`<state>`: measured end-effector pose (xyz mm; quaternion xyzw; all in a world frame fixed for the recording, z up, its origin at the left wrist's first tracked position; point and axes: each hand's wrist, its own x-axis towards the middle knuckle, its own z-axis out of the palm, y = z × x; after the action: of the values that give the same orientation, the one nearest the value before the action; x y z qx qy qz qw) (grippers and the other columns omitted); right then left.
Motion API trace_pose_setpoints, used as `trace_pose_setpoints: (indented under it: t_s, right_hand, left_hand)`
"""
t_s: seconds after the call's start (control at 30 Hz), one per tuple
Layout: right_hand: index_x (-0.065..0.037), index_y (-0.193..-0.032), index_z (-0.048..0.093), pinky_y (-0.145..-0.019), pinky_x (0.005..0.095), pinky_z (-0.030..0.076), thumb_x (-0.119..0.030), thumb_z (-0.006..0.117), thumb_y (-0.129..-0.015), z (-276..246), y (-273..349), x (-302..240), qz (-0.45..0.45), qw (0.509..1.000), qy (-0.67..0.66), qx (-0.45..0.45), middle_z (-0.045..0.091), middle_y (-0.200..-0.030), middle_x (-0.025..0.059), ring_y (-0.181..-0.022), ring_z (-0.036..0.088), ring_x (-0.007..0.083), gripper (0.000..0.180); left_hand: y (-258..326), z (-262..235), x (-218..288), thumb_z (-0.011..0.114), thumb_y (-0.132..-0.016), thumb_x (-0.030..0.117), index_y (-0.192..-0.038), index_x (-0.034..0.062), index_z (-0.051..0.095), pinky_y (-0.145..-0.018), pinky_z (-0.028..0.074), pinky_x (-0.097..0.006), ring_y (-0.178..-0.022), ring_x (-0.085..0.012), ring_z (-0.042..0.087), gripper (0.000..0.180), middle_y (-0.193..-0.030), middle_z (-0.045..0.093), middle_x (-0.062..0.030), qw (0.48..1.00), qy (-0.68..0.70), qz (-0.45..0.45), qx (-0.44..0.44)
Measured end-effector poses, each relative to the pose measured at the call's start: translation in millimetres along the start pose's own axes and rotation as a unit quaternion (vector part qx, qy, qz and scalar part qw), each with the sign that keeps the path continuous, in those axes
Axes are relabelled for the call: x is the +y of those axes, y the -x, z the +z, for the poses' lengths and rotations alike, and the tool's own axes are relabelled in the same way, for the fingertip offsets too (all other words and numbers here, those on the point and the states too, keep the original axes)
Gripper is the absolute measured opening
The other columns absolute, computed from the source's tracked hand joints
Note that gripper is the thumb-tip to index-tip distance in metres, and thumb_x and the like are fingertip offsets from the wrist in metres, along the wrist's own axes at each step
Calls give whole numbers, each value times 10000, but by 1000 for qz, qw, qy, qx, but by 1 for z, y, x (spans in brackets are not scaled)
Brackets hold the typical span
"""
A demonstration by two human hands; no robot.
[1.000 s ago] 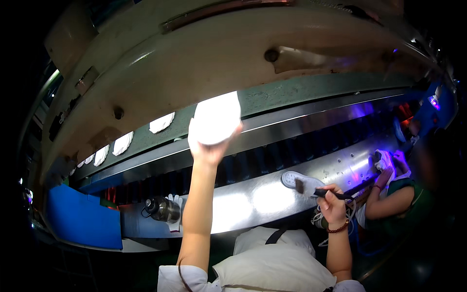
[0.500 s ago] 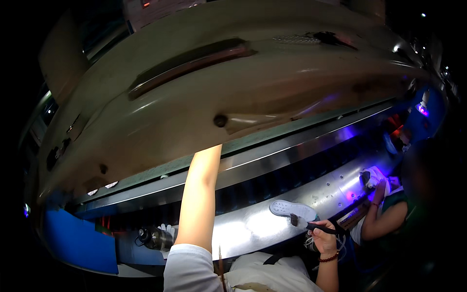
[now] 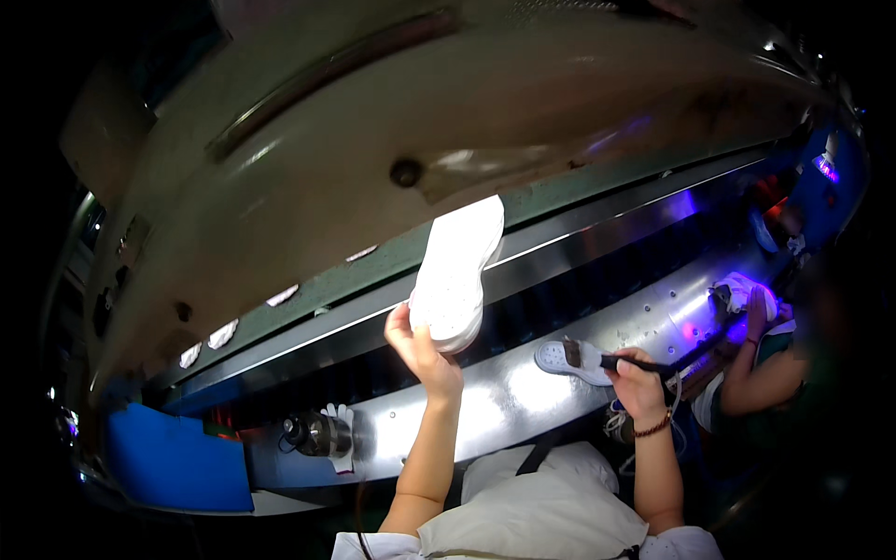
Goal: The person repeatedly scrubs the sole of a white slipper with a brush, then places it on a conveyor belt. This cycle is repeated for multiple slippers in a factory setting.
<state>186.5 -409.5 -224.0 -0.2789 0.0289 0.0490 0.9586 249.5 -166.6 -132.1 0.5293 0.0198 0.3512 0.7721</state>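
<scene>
White top with short sleeves, plus a pale cream apron-like garment, kinda creased, with a black strap running diagonally across the front. Right hand gets a bracelet of small reddish-brown beads at the wrist. Thin brown strand by the left sleeve too, cord or hair, can't tell.

Shoe factory, green conveyor belt, white soles

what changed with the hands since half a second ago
The left hand, then out of sight beneath the hood, has drawn back out and shows holding a white shoe sole. The right hand still holds the black-handled brush at another sole.
</scene>
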Motion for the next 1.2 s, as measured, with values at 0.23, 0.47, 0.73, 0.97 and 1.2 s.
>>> trace_pose_setpoints:
  t_s: [0.23, 0.47, 0.73, 0.97, 1.2]
  right_hand:
    - [10, -887, 573, -848, 329, 417, 37, 557, -693, 38, -5, -18, -24, 993, -18, -111, 599, -900, 168, -869, 574, 234, 196]
    - [26, -902, 558, -804, 300, 431, 44, 545, -707, 42, -4, 14, 32, 987, 101, -124, 596, -891, 154, -847, 570, 209, 196]
    - [16, -852, 599, -644, 204, 469, -21, 630, -702, 57, -30, 25, 26, 980, 199, -1, 616, -781, 78, -688, 584, 112, 157]
    - [-26, -767, 627, -636, 280, 444, -91, 638, -646, 99, -21, 42, -251, 798, 541, -92, 612, -716, 90, -692, 578, 179, 137]
    - [-29, -704, 641, -612, 297, 447, -128, 637, -591, 82, 51, 36, -99, 743, 609, -260, 609, -682, 121, -646, 589, 234, 150]
  left_hand:
    - [21, -62, 25, 728, -593, 300, -1291, 42, 227, -931, 372, -378, -1127, -251, 416, 897, -1237, 378, -160, 910, 157, -275, -267]
    - [84, -74, -23, 217, -665, 768, -1316, 91, 198, -860, 388, -498, -1067, -372, 442, 939, -1243, 347, -232, 669, 336, -616, -247]
    - [100, -40, -12, 70, -677, 751, -1288, 87, 268, -888, 378, -416, -1083, -297, 437, 924, -1210, 407, -173, 746, 303, -545, -234]
    - [109, -42, -34, 155, -802, 633, -1263, 118, 314, -958, 297, -361, -1136, -219, 380, 709, -1254, 381, -58, 834, 188, -506, -111]
    - [74, -78, -18, 112, -799, 578, -1216, 95, 388, -823, 428, -392, -970, -255, 522, 695, -1133, 494, -111, 881, 201, -406, -137]
